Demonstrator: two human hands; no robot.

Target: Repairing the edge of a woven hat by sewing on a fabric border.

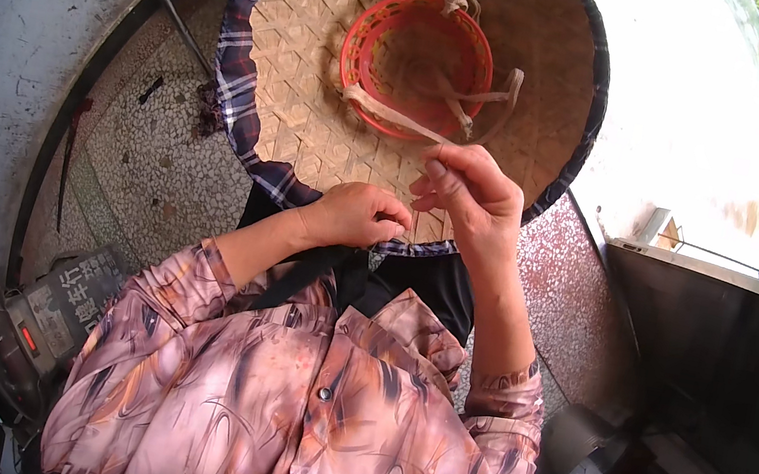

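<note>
Pale Strip (389, 116) Pinched Above Woven Tray (301, 51)

Over my dark trousers (436, 293) lies a round tray bordered with plaid edging (237, 75), and inside it, toward the far side, stands a red basket (349, 44). My right hand (479, 189) pinches the strip between thumb and bent forefinger, the tips pressed together. My left hand (353, 214) is at the tray's near rim, its fingers curled almost closed; whether they grip anything there, I cannot tell.

The work looks under way, by my judgement. One strip is in my fingers, while loose strips (516, 80) lie with no hand on them: one arches by the basket's right rim, one hangs on its far rim, and another lies across the inside toward the near right. No finished piece shows, so how much is done cannot be read; what is left appears to be those other lengths. The edging looks complete along the part of the rim that shows.

The strip is at the basket's near side, narrow and drawn nearly straight. Its long axis slants across the tray: one end points away from me and left, over the basket's near left rim, and from there it runs right and toward me to my fingertips. Whether it joins the others, I cannot tell.
</note>
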